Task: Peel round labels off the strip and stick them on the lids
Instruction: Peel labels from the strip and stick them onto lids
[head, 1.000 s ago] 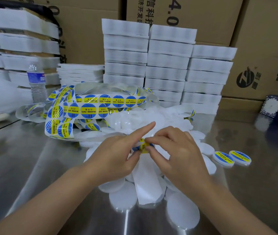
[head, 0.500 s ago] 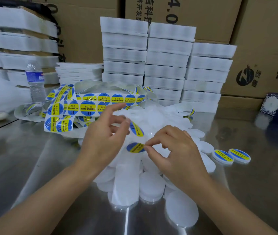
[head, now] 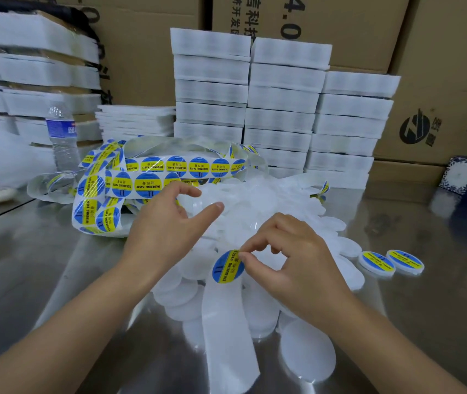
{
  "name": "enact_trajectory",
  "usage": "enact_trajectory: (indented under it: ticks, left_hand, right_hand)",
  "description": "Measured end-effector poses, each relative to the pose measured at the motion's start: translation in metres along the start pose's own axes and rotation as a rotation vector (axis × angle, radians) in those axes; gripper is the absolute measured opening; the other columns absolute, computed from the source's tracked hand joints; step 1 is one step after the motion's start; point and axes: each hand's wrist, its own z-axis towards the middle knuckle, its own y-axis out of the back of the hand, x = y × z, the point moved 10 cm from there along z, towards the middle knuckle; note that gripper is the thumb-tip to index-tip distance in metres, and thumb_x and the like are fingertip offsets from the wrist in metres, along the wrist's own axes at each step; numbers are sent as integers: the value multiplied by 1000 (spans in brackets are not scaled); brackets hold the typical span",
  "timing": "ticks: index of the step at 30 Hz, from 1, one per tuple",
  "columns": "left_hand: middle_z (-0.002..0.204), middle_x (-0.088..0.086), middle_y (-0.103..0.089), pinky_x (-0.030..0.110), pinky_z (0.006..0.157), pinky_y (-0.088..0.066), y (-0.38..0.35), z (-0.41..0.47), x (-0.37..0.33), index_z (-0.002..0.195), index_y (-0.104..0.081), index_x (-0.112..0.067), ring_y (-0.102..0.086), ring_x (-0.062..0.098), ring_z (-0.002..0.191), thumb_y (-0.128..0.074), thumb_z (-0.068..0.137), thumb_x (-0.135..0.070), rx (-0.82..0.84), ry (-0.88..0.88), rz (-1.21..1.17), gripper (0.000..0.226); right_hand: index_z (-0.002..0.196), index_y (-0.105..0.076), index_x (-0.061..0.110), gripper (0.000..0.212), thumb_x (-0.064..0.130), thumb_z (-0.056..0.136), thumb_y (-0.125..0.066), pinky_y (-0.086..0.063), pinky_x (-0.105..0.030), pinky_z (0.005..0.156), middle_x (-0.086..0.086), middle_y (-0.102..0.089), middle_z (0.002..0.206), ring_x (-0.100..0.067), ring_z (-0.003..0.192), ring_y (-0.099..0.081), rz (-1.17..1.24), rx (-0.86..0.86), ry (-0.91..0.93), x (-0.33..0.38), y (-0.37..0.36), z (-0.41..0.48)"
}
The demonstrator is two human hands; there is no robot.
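Since one label (head: 228, 267) is already off the strip (head: 169, 166), step: placement is judged to be in hand; the peel is done for this piece.
label: round, blue with a yellow band, printed face toward the camera. It is held in the air just above the near part of the heap and is not yet stuck to anything.
right hand (head: 292, 260): the label's upper right edge is pinched between thumb and forefinger; the other fingers are loosely curled.
left hand (head: 166, 231): fingers are spread and relaxed, nothing is gripped. It is held over the far left of the heap; contact with a lid cannot be told.
lids (head: 306, 348): white discs, heaped loose between and beneath both hands and spilled toward the camera. Those in view in the heap are bare.
labelled lids (head: 376, 263): two, laid side by side on the table (head: 41, 265), right of the heap and apart from it.
strip: coiled at the rear left of the heap, with many labels on it.
backing (head: 226, 336): the spent length is draped over the lids toward the camera.
next move: one bare lid is to be taken or steadied by the left hand; the label is to be centred over it and pressed flat.
risk: the adhesive side could be caught on a neighbouring lid or a finger; off-centre placement or a crease is likely if rushed.
progress: judged early, two done against a large heap.
background: white stacks (head: 283, 95), water bottle (head: 61, 135), cartons (head: 440, 81).
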Motion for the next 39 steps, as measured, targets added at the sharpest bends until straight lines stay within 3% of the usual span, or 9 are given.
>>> enact_trajectory:
  ticks: [6, 10, 14, 20, 27, 30, 32, 35, 39]
  left_hand:
    - [49, -2, -51, 40, 67, -49, 11, -5, -17, 77, -54, -29, -68, 25, 64, -73, 76, -32, -79, -128, -67, 19]
    - [42, -1, -50, 33, 58, -44, 6, -5, -8, 51, -37, -14, -70, 16, 56, -72, 78, -22, -66, -42, -174, 45]
    - [53, -2, -69, 33, 68, -54, 0, -7, -10, 55, -60, 5, -68, 6, 55, -65, 83, -29, 4, -50, -181, 44]
    - [46, -6, -63, 24, 53, -48, -32, -11, 2, 45, -68, -21, -61, 4, 44, -59, 79, -54, 262, 135, -173, 48]
    - [66, 4, -64, 21, 49, -53, 3, 7, 19, 83, -66, -2, -58, 13, 55, -67, 82, -8, -88, 175, -411, 6]
    - [73, -4, -65, 18, 50, -46, 18, 7, 24, 135, -44, -26, -52, -2, 43, -71, 82, -10, -218, 162, -476, 62]
    - [72, -4, -62, 13, 52, -45, 21, 7, 24, 142, -29, -41, -53, -5, 49, -69, 83, -11, -232, 138, -476, 78]
    - [69, -4, -59, 5, 46, -36, 19, 9, 17, 106, -63, -41, -49, -7, 51, -59, 88, -7, -199, 136, -426, 39]
    - [69, -15, -65, 10, 47, -38, 10, 8, 20, 74, -72, -33, -47, -6, 44, -46, 88, -2, -127, 212, -429, 42]
  right_hand:
    - [69, -70, 20, 2, 18, 71, -69, -34, -20, 65, 6, -55, 69, -5, 68, -42, 34, -80, -62, -6, 8, 0]
    - [69, -70, 20, 3, 19, 71, -68, -33, -15, 63, 8, -55, 70, -5, 67, -43, 45, -104, -88, -9, 12, 0]
    - [69, -70, 20, 2, 19, 70, -68, -34, -14, 61, 8, -54, 69, -4, 67, -43, 43, -115, -93, -9, 13, 1]
    - [70, -71, 18, 3, 19, 71, -69, -34, -13, 62, 6, -54, 69, -5, 68, -44, 74, -64, -71, -4, 10, 1]
    - [62, -68, 25, 5, 24, 66, -71, -35, -19, 57, 4, -49, 61, -7, 60, -41, 565, 252, -282, -17, -14, 0]
    - [61, -69, 27, 4, 25, 65, -69, -33, -22, 53, -6, -50, 62, -11, 57, -40, 725, 149, -449, -38, -9, 3]
    - [66, -69, 29, 7, 28, 67, -76, -34, -20, 52, -3, -50, 61, -9, 54, -41, 661, 117, -499, -49, -6, 3]
    - [91, -63, 39, 27, 37, 68, -76, -39, -12, 53, 13, -58, 66, -3, 59, -51, 440, 314, -476, -51, -19, -4]
    - [118, -38, 56, 69, 43, 63, -78, -42, -9, 71, 29, -53, 105, 7, 97, -52, 267, 648, -328, -36, -45, -22]
